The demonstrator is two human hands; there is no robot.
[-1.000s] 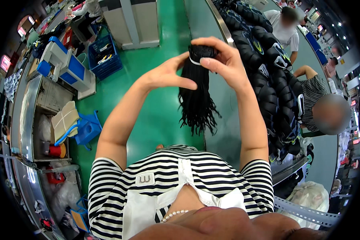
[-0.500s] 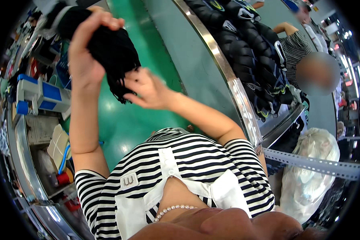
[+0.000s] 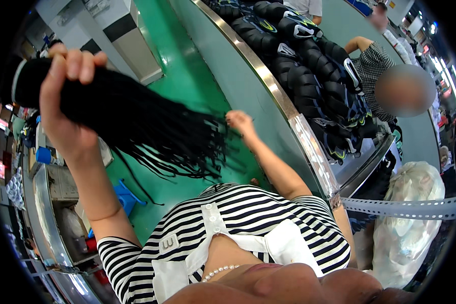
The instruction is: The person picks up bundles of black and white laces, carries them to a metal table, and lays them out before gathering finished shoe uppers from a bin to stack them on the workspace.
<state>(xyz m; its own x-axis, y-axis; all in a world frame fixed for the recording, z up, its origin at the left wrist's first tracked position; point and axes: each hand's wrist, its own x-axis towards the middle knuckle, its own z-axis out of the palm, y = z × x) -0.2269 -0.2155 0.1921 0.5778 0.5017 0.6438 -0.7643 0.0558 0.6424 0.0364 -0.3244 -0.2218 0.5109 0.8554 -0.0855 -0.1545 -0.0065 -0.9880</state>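
Two-handed, gripping a thick bundle of black laces [image 3: 142, 119] in the left hand [image 3: 66, 124], raised at ten o'clock from the middle of the view, with fingers curled firmly over the dark mass. Bound round by a white band [image 3: 15, 82] at the outer end, beyond the fingers; fanning out loosely toward the middle, with one longer strand dangling toward eight o'clock. Holding the right hand [image 3: 240, 123] just off the middle toward one o'clock, fingers bent inward, right by the loose lace ends; cannot tell through the blur whether pinching a strand or only beside the tips. Dressed in a black-and-white striped top [image 3: 258, 218] at six o'clock. Beyond the hands, at eleven o'clock, green floor [image 3: 180, 63]; at eight, part of a blue stool [image 3: 128, 197] near a metal-edged bench [image 3: 61, 215]. Past a metal rail [image 3: 253, 66] toward one o'clock, heaped at two, black ribbed shoe-like pieces [image 3: 306, 78]; just beyond, also at two, a co-worker in a checked top [image 3: 372, 66]. Out at four o'clock, a perforated grey strip [image 3: 400, 208] across a stuffed translucent bag [image 3: 405, 243].
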